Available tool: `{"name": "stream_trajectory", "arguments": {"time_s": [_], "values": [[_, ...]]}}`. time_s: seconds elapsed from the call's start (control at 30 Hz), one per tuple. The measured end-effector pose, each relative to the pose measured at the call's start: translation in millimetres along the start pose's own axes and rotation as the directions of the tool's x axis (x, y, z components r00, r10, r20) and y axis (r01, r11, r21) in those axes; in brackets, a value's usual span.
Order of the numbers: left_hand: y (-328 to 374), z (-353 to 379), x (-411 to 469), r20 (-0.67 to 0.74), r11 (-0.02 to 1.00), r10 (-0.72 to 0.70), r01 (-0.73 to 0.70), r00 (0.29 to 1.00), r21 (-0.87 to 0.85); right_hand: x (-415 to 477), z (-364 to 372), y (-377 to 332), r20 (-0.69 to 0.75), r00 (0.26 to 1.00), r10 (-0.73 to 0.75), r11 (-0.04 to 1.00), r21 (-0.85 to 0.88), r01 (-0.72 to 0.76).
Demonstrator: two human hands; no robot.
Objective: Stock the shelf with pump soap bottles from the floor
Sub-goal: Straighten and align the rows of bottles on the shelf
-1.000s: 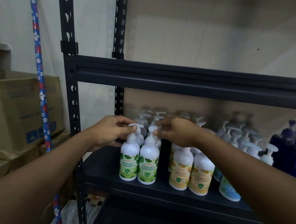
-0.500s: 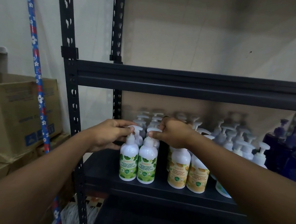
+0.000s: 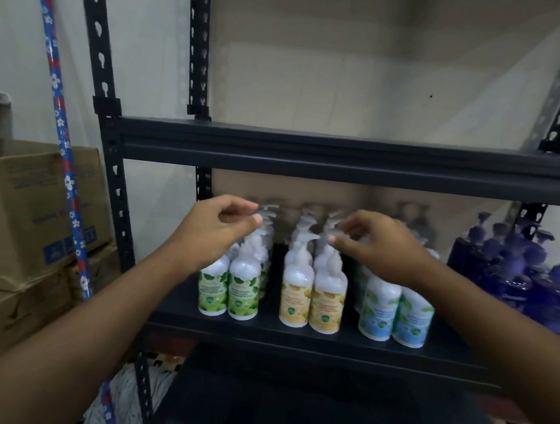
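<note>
1. Pump soap bottles [image 3: 228, 285] with green labels are out of both grips now. 1 second ago each hand pinched a pump head of the front 2, which stand upright and touching at the front left of the shelf [image 3: 293, 341].
2. Left hand [image 3: 217, 229] hovers just above their pumps, its grip loosely curled with thumb and forefinger parted, holding nothing.
3. Right hand [image 3: 381, 249] has slid rightward over the yellow-label bottles [image 3: 311, 300]. Blur hides whether its narrow grip pinches a pump there.
4. Blue-label bottles [image 3: 395, 315] stand just beside the yellow ones, with dark purple bottles [image 3: 521, 279] further right.
5. That green pair looks stocked and straightened. The next step is likely fetching more, though no floor stock is in view.
6. Cardboard boxes [image 3: 25, 214] and a patterned stick [image 3: 63, 143] stand left of the rack.
</note>
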State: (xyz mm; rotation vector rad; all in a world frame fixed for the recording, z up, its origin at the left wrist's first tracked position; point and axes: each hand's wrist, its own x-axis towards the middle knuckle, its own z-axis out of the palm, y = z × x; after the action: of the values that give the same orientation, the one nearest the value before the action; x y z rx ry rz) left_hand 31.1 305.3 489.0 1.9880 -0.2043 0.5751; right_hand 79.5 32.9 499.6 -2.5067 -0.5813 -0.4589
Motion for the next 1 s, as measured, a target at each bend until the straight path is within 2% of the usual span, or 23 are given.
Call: {"name": "stream_trajectory", "arguments": {"time_s": [0.13, 0.3, 0.5, 0.63, 0.77, 1.0], "values": [[19.2, 38.6, -8.7, 0.075, 0.999, -0.034, 0.034, 0.997, -0.006, -22.9, -31.8, 34.5, 0.068, 0.996, 0.064, 0.995, 0.071, -0.069], [10.0, 69.2, 6.9, 0.095, 0.989, -0.141, 0.144, 0.986, -0.025, -22.2, -29.3, 55.6, 0.096, 0.992, 0.087, 0.985, 0.143, -0.100], [-8.1, 94.5, 38.6, 0.081, 0.969, -0.245, 0.242, 0.966, 0.038, 1.1, 6.0, 48.5, 0.070, 0.996, 0.055, 0.998, 0.010, -0.056], [-19.5, 101.2, 48.0, 0.139, 0.954, -0.292, 0.299, 0.946, -0.032, 13.7, 23.4, 45.8, 0.026, 0.999, 0.021, 0.957, -0.289, -0.013], [-21.9, 101.7, 50.9, 0.176, 0.946, -0.303, 0.319, 0.937, -0.066, 21.5, 26.5, 54.9, 0.090, 0.993, 0.070, 0.964, -0.262, -0.044], [-19.3, 96.3, 52.9, 0.290, 0.912, -0.360, 0.400, 0.887, -0.092, 28.7, 27.8, 58.1, 0.078, 0.987, 0.141, 0.978, -0.167, -0.127]]}}
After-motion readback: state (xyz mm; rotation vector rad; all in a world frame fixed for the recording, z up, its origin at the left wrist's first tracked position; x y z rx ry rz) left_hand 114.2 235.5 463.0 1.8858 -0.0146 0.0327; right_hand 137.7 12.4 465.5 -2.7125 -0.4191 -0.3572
